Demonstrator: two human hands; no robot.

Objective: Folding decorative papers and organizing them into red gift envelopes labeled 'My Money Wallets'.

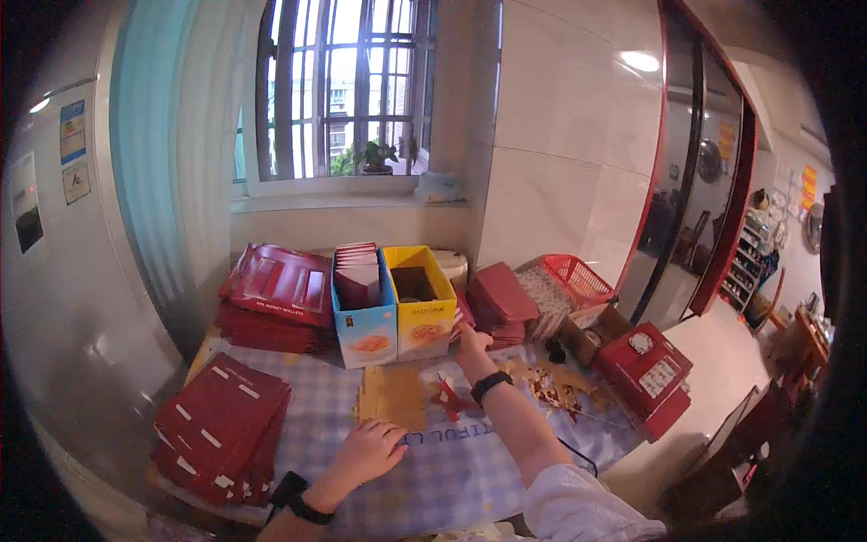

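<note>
My left hand [371, 448] rests palm down at the near edge of a piece of brown cardboard [391, 393], holding nothing that I can see. My right hand [473, 344] reaches to the right side of a yellow carton [425, 339], by some red-and-white paper pieces [460, 318]. Whether its fingers grip them is not clear. Left of the yellow carton stands a blue carton [369, 339] with white-and-red paper envelopes [356, 271] upright in it. A stack of dark red printed card sheets [220, 427] with white slots lies left of my left hand.
Behind the sheets are piled red money-wallet packs [278, 291]. Red envelopes [500, 298], a red plastic basket [577, 278], an open cardboard box [596, 328] and more red packs [647, 366] line the right side. Paper scraps [548, 386] litter the checked tablecloth [433, 474].
</note>
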